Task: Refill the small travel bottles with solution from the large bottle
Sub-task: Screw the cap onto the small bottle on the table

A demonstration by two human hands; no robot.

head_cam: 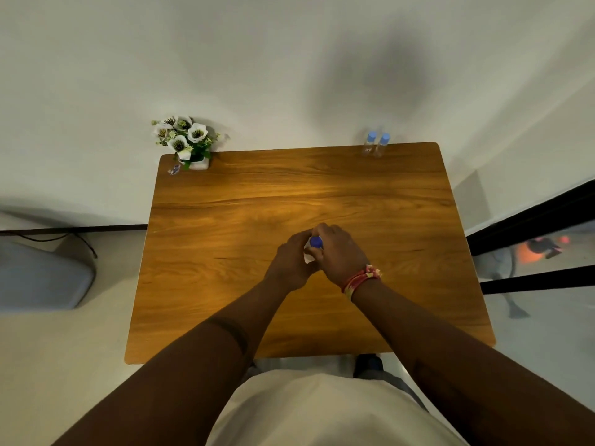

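Note:
At the middle of the wooden table (225,300) stands the large white bottle (309,255), mostly hidden between my hands. My left hand (289,262) is wrapped round its body. My right hand (338,252) curls over its top, fingers round the blue cap (316,242). Two small clear travel bottles (376,145) with light blue caps stand side by side, upright, at the table's far right corner, well away from both hands.
A white pot of artificial white flowers (185,143) stands at the far left corner, with a small wrapper (174,169) beside it. The table stands against a white wall. A grey object (42,275) lies on the floor at the left.

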